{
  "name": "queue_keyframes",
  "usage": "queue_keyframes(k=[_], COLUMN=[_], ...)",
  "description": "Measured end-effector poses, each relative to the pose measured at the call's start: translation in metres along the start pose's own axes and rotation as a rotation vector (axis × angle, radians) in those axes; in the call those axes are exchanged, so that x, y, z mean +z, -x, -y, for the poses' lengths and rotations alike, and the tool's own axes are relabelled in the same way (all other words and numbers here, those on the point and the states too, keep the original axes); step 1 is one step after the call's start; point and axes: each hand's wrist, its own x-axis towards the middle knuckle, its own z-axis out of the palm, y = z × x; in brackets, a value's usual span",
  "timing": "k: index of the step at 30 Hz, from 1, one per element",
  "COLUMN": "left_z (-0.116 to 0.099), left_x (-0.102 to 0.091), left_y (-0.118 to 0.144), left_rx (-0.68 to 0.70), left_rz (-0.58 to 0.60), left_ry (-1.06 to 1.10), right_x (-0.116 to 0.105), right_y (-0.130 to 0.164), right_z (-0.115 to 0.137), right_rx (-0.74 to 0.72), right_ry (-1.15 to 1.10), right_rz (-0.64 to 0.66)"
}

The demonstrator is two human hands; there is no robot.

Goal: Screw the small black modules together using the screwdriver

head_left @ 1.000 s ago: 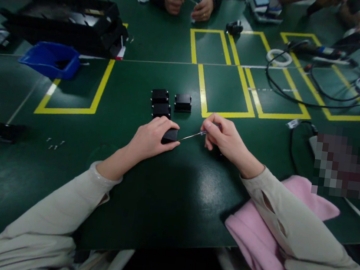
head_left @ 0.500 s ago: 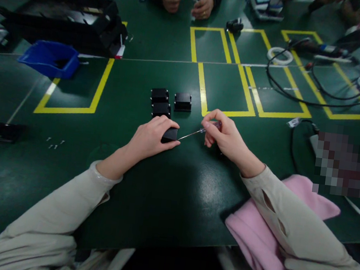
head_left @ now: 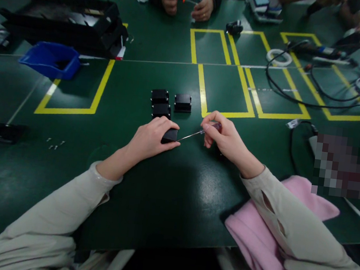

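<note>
A small black box-shaped part (head_left: 169,136) is gripped by my left hand (head_left: 151,137), fingers over its far side and thumb along the near edge. My right hand (head_left: 222,136) is closed round the handle of a screwdriver (head_left: 190,136). The thin shaft points left, and its tip meets the right end of the black part near my left thumb. Just beyond my left hand sit more black parts of the same kind, two one behind the other (head_left: 160,96) and one to their right (head_left: 183,102), with small bright screws at their ends.
Several loose screws (head_left: 54,143) and a flat black piece (head_left: 5,133) lie left. A blue bin (head_left: 51,58) stands before black trays (head_left: 65,22). A pink cloth (head_left: 260,232) lies under my right forearm. Black cables (head_left: 315,103) cross the right side. Opposite, a person's hands (head_left: 186,5) hold an orange-handled tool.
My hands, the black part and the screwdriver keep nearly the same place. The view shifts very slightly. Across the table, the other person's hand and orange tool have moved a little.
</note>
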Motion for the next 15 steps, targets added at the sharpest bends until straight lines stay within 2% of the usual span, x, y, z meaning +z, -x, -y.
queue_keyframes(k=[5,15], left_z=[0.0013,0.0011], left_x=[0.0016,0.0009], left_y=[-0.0001,0.0006], left_rx=[0.010,0.001], left_rz=[-0.012,-0.007], left_ry=[0.004,0.006], right_x=[-0.0005,-0.0007], right_y=[0.0004,0.0002], right_z=[0.0020,-0.0002], right_rx=[0.017,0.007], right_ry=[0.052,0.017], right_rz=[0.009,0.031])
